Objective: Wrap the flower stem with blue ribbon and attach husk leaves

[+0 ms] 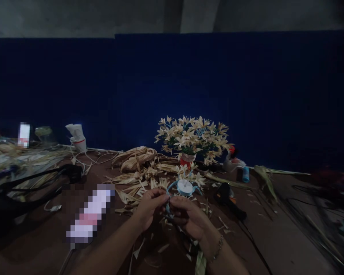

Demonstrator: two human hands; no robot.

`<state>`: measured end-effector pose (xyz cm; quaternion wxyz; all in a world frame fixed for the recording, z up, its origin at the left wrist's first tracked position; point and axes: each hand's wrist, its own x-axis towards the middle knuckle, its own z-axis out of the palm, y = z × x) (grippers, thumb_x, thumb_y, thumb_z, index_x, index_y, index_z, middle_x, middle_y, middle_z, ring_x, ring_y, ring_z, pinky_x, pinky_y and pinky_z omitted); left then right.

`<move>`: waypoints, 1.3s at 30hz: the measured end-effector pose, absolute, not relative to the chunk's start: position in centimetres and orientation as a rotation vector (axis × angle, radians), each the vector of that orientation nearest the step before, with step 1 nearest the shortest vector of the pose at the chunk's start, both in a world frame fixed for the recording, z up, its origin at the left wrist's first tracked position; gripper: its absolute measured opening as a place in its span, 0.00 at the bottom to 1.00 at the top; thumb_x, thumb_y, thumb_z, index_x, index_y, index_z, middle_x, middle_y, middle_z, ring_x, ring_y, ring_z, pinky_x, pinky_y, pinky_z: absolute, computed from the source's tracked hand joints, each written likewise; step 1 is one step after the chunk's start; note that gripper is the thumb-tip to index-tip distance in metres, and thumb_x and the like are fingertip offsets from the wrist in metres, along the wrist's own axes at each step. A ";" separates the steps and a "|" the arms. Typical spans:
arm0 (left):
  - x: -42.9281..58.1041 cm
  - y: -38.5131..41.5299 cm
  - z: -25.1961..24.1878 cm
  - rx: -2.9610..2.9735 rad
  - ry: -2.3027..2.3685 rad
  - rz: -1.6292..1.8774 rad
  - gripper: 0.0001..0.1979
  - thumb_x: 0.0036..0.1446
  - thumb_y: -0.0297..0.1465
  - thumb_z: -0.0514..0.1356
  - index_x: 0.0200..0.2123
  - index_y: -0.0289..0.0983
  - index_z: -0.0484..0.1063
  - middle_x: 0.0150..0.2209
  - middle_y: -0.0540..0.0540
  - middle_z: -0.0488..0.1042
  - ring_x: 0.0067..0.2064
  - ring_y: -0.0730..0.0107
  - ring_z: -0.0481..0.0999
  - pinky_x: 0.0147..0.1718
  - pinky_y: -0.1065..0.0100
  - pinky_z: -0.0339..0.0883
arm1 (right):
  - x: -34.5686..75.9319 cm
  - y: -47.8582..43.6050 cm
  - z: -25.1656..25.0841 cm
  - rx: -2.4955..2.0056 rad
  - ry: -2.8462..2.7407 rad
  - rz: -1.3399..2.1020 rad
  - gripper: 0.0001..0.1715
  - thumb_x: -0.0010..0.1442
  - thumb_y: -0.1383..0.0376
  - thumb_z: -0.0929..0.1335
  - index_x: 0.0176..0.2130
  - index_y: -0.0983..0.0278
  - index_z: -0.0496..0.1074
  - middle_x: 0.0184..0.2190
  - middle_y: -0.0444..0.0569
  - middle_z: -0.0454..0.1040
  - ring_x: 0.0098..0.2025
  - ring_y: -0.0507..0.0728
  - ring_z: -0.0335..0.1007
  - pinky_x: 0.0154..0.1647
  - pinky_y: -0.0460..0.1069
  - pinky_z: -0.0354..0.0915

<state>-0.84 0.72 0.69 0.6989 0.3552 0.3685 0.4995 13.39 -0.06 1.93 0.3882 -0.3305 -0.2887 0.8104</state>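
My left hand [150,204] and my right hand [189,217] meet at the middle of the table, both with fingers pinched together. Between their fingertips is a light blue strip [168,208], which looks like tape or ribbon. Just beyond them lies a roll of light blue tape [185,188] with a white face. Small pale husk flowers [199,179] lie beside the roll. Behind it stands a bouquet of husk flowers [189,133] in a red pot [186,159]. Whether a thin stem is inside the strip is hidden by my fingers.
Dried corn husks [137,158] are heaped left of the pot, with scraps scattered around. A dark glue gun [227,198] with its cord lies at the right. A blurred-out phone [90,214] and a black strap-like object [31,183] lie left. A blue spool [245,174] stands farther back.
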 end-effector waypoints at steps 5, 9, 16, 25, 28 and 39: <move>-0.8 0.8 0.5 0.768 0.779 1.108 0.09 0.38 0.29 0.64 0.24 0.33 0.68 0.19 0.53 0.66 0.18 0.82 0.62 0.18 0.78 0.55 | 13.3 -0.2 2.3 -0.846 -0.761 2.016 0.09 0.40 0.68 0.71 0.19 0.68 0.65 0.14 0.38 0.58 0.16 0.42 0.45 0.13 0.40 0.36; -0.8 0.6 0.6 0.782 0.762 1.116 0.08 0.39 0.28 0.64 0.24 0.32 0.67 0.18 0.53 0.66 0.18 0.82 0.62 0.18 0.78 0.55 | 13.2 -0.3 2.4 -0.881 -0.778 1.970 0.10 0.38 0.68 0.71 0.18 0.68 0.65 0.14 0.38 0.58 0.15 0.42 0.45 0.14 0.41 0.36; -0.7 0.6 0.4 0.891 0.851 1.137 0.08 0.40 0.30 0.63 0.23 0.33 0.67 0.19 0.53 0.66 0.21 0.80 0.63 0.22 0.77 0.55 | 13.1 -0.3 2.7 -1.103 -0.947 1.648 0.12 0.37 0.65 0.71 0.19 0.67 0.64 0.14 0.38 0.60 0.16 0.44 0.49 0.15 0.41 0.42; -0.3 0.3 0.7 0.897 0.900 1.178 0.10 0.42 0.34 0.62 0.24 0.32 0.68 0.18 0.53 0.63 0.20 0.81 0.60 0.20 0.77 0.53 | 12.1 -0.8 2.6 -1.342 -1.408 0.744 0.08 0.44 0.63 0.67 0.21 0.65 0.66 0.18 0.42 0.64 0.21 0.49 0.56 0.22 0.44 0.52; -0.5 0.4 0.9 0.895 0.893 1.197 0.10 0.42 0.34 0.62 0.22 0.32 0.68 0.18 0.53 0.64 0.20 0.82 0.60 0.20 0.77 0.52 | 12.5 -0.6 2.6 -1.248 -1.340 1.104 0.09 0.45 0.61 0.67 0.23 0.65 0.66 0.19 0.41 0.63 0.20 0.47 0.54 0.20 0.43 0.51; -0.8 0.4 1.3 0.883 0.842 1.090 0.11 0.40 0.34 0.63 0.22 0.33 0.67 0.17 0.52 0.67 0.19 0.78 0.66 0.19 0.76 0.54 | 14.0 -0.3 2.2 -0.853 -0.657 2.263 0.09 0.45 0.64 0.68 0.27 0.68 0.67 0.21 0.41 0.64 0.18 0.44 0.53 0.16 0.40 0.48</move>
